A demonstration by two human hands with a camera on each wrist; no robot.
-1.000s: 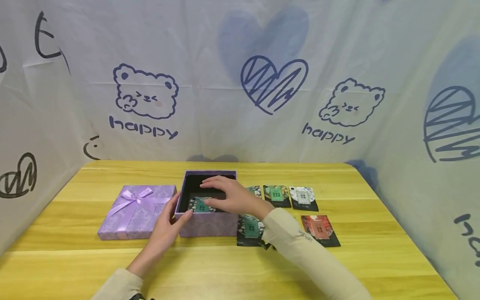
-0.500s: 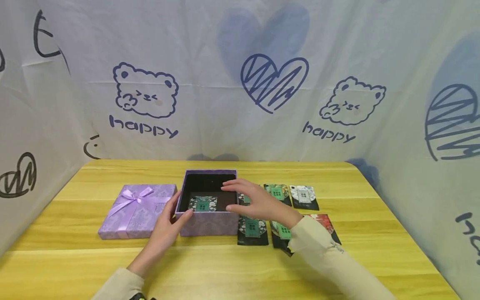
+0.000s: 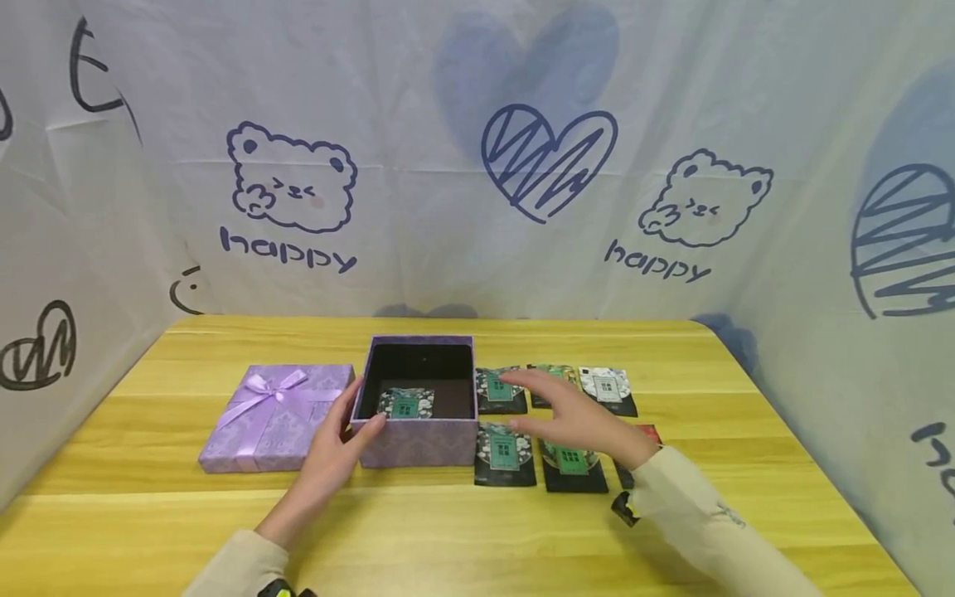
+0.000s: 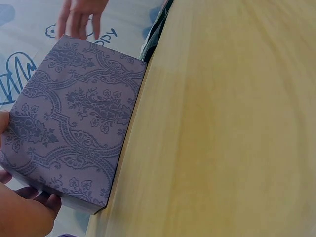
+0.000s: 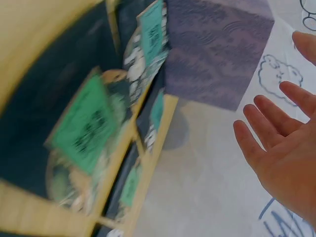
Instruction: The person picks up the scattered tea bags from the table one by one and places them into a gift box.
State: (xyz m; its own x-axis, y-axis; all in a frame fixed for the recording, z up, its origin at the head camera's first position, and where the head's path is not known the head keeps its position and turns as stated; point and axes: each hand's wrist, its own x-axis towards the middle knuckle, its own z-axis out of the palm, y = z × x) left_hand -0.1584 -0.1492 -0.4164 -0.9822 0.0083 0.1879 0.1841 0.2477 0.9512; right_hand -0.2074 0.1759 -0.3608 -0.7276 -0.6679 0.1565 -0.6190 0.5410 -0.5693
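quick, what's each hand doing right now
Left hand: open, fingers resting against the purple box.
Right hand: open, empty, hovering over the packets.

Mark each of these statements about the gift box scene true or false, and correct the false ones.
1. The purple box is open. True.
2. One packet lies inside the box. True.
3. The lid sits right of the box. False: it lies to the box's left.
4. The right hand grips a packet. False: it hovers open over the packets on the table.
5. The left hand touches the box's near left corner. True.
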